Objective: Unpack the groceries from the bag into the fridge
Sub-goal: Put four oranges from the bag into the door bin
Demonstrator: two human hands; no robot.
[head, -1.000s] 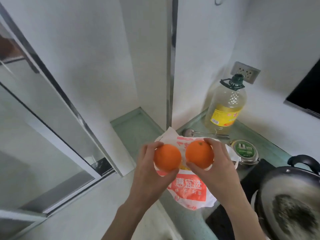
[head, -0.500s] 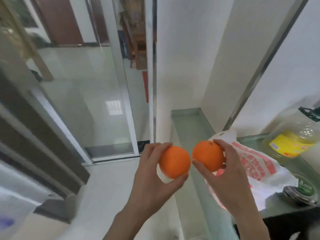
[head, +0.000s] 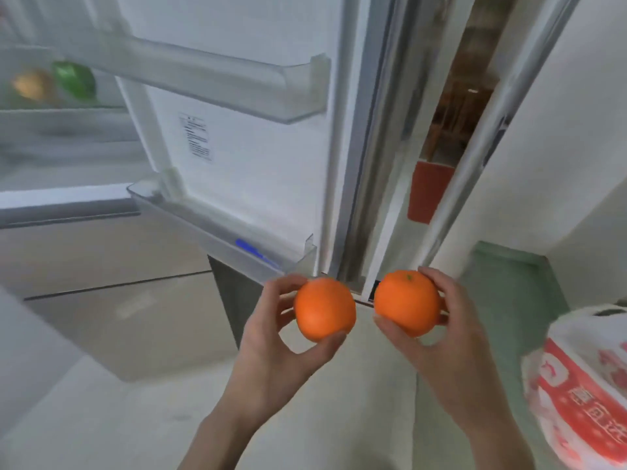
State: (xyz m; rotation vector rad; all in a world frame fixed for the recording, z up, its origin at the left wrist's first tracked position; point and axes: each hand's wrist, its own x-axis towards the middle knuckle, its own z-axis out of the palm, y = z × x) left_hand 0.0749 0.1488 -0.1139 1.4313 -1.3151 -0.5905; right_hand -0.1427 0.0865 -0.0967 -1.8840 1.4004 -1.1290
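1. Head view: the left hand (head: 271,347) grips one orange (head: 324,308) and the right hand (head: 451,337) another orange (head: 406,305), fingers curled round each, just before the open fridge door (head: 237,157).
2. The fruit looks firm, light and round, so it may roll; cupping it at the widest part suits.
3. The bag (head: 583,388) on the worktop (head: 509,293) bears red print, and the door carries a label (head: 196,139); both are too blurred to read.
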